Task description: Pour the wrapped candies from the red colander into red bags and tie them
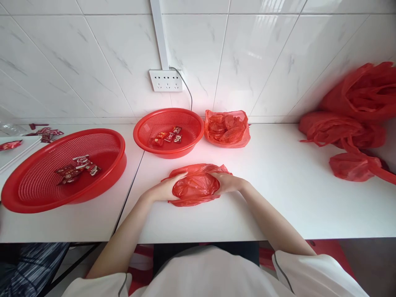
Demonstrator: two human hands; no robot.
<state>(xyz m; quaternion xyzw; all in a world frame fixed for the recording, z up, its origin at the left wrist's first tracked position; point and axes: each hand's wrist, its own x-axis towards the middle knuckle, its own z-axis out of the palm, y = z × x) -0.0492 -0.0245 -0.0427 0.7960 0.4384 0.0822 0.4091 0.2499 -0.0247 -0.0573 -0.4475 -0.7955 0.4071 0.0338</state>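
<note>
A thin red plastic bag (196,185) lies on the white table in front of me, its mouth spread wide and facing up. My left hand (167,188) grips its left side, with the thumb along the rim. On the opposite side my right hand (228,182) has hold of the bag's edge. Some fingers of both hands are hidden by the plastic. Just behind the bag stands a round red basket (145,142) with several small wrapped snacks (168,136) in it.
Another red plastic bag (227,130) sits by the wall, right of the basket. A larger red basket (119,154) with wrapped snacks (77,168) stands at left, near a white tray (18,153). Filled red bags (343,128) are heaped at right. A socket panel (166,80) is on the wall.
</note>
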